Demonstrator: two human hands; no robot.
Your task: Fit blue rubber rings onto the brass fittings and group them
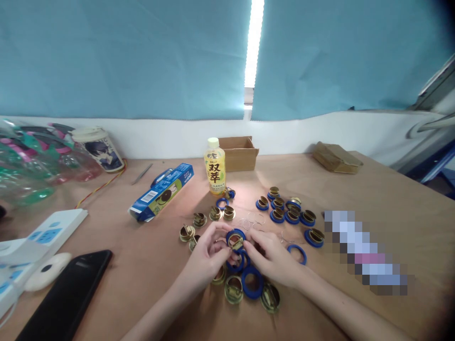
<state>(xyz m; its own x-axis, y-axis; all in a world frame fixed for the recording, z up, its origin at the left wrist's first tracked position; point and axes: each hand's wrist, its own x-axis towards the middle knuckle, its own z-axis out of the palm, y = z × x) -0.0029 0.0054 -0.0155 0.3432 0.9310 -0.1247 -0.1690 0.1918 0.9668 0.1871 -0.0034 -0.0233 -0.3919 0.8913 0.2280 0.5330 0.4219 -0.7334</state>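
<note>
Near the middle of the table, my left hand (211, 251) and my right hand (268, 253) hold one round brass fitting with a blue ring (236, 240) between them. The fingers of both hands are closed on its edges, and its flat inner part faces up toward me. Just below my hands lie a loose blue ring (252, 282) and a brass fitting (233, 290) without a ring. Another brass fitting (270, 298) rests to the right of these. My left fingers partly cover a further blue ring (238, 262). Beyond my right hand is a separate blue ring (297, 255).
Several blue-ringed brass fittings (292, 215) stand at the right; several plain ones (200, 219) lie at the left. Thin wire rings (256, 219) lie between. Around them are a yellow bottle (215, 170), a cardboard box (239, 155), a blue box (161, 192), a phone (67, 298) and a power strip (42, 241).
</note>
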